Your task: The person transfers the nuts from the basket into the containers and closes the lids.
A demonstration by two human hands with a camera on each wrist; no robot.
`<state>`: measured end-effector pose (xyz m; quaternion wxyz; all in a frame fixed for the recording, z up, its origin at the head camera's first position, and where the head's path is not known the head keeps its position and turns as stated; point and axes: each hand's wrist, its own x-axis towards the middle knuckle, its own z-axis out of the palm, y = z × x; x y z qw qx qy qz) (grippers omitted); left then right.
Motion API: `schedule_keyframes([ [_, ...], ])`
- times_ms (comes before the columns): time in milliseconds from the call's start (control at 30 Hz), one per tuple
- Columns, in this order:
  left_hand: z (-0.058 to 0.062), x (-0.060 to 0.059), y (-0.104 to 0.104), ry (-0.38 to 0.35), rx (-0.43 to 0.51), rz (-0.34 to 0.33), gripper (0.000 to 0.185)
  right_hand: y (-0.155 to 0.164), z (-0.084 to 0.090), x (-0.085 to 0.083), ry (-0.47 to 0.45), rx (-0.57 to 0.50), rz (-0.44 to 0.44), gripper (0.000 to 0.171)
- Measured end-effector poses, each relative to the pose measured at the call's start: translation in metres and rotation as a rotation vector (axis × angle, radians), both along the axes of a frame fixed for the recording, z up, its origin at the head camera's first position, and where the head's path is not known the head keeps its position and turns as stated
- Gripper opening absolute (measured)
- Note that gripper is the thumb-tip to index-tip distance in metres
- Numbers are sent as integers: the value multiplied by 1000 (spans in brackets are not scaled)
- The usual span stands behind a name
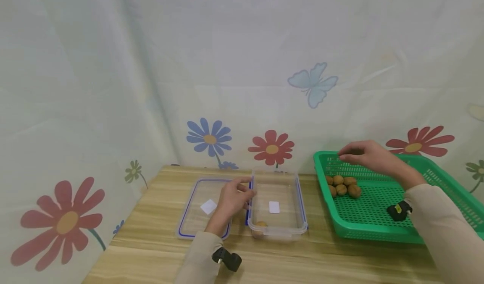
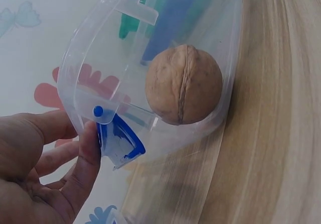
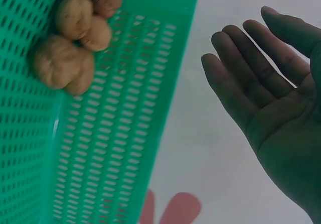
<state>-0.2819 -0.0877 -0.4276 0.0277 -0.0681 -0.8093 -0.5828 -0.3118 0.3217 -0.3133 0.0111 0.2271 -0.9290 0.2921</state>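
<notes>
Walnuts [image 1: 343,184] lie clustered in the green basket [image 1: 378,216] on the desk [image 1: 151,250]; one walnut [image 2: 183,83] already sits in the clear container [image 1: 277,229], steadied by the left hand [image 1: 232,198] pinching its rim; the right hand [image 1: 364,153], empty with relaxed fingers, hovers over the cluster, so picking seems in hand, calling for a downward reach.

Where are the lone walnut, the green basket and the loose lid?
walnut [image 2: 183,83]: left wrist view, on its seam.
green basket [image 1: 378,206]: head view, bare mesh floor.
lid [image 1: 196,216]: head view, clear panel.

A staged tabletop booth: a wooden table [image 1: 151,242] enclosed by flower-printed cloth [image 1: 113,86] hung behind.
</notes>
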Motion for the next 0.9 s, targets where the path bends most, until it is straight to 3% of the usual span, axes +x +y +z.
schedule_keyframes([
  [267, -2, 0, 0, -3, -1, -10, 45, 16, -17, -10, -75, 15, -26, 37],
  [900, -1, -1, -1, -4, 0, -13, 45, 43, -45, -22, -251, 92, 27, 29],
])
